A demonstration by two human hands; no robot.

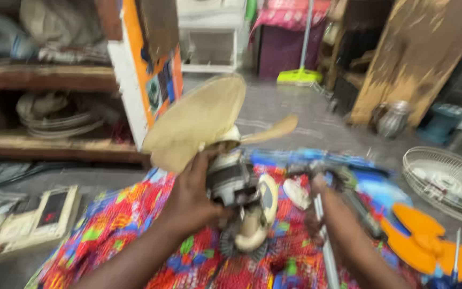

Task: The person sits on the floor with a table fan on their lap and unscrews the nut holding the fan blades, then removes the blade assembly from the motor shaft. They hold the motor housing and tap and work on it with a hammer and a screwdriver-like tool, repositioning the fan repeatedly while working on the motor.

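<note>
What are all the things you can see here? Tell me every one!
Fan motor: one, grey and white, centre, held in the left hand.
Fan blades: one set, cream, on the motor, tilted up.
Cloth: one, bright multicoloured, under the arms.
Orange fan blade: one, orange, lower right on the floor.
Wire fan guard: one, white, right edge.
Broom: one, green head with pale handle, at the back.
Wooden board: one, brown, leaning at upper right.
Shelves: two levels, brown wood, left.
Metal rod: one, silver, by the right hand.
Left hand: gripping the motor.
Right hand: blurred, on a dark tool; grip unclear.
</note>
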